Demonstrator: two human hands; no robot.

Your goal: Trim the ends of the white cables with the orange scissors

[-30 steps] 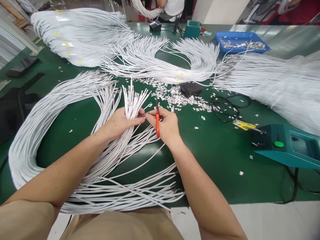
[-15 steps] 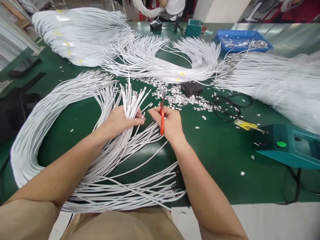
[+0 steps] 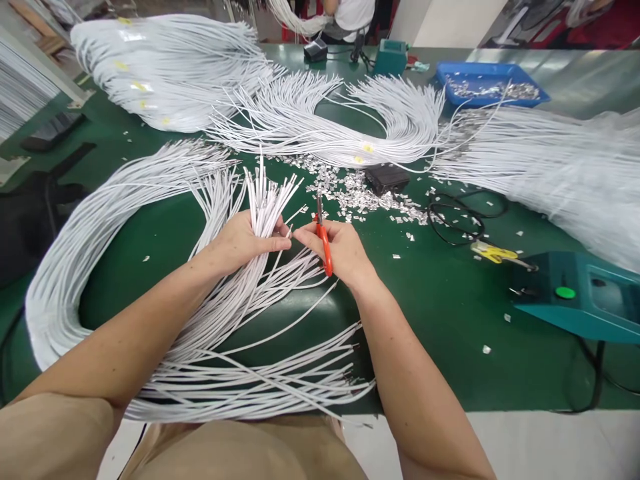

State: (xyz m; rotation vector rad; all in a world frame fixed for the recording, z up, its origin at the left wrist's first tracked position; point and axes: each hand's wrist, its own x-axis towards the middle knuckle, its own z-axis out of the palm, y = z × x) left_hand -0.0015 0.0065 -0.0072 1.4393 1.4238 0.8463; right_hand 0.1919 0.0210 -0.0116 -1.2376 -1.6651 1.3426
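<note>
My left hand (image 3: 253, 240) is wrapped round a bundle of white wires (image 3: 266, 210), whose ends fan upward above the fingers. In my right hand (image 3: 343, 250) sits a pair of red-handled scissors (image 3: 324, 243), blades pointing away from me. Its thumb and index finger pinch close to the tip of one wire beside my left thumb; I cannot make out exactly what lies between them. More loose white wires (image 3: 295, 277) run under my hands across the green table (image 3: 425, 320).
Small silvery scraps (image 3: 345, 190) lie beyond my hands beside a black block (image 3: 387, 178). Further wire bundles (image 3: 165, 73) fill the back. At right are a teal machine (image 3: 575, 293), yellow-handled cutters (image 3: 493, 252) and a black cable (image 3: 455, 220). A blue tray (image 3: 445, 90) holds more scraps.
The scissors have tilted in my right hand, their blades swinging left. My right fingertips have come closer to my left thumb. The left hand keeps its grip on the bundle.
</note>
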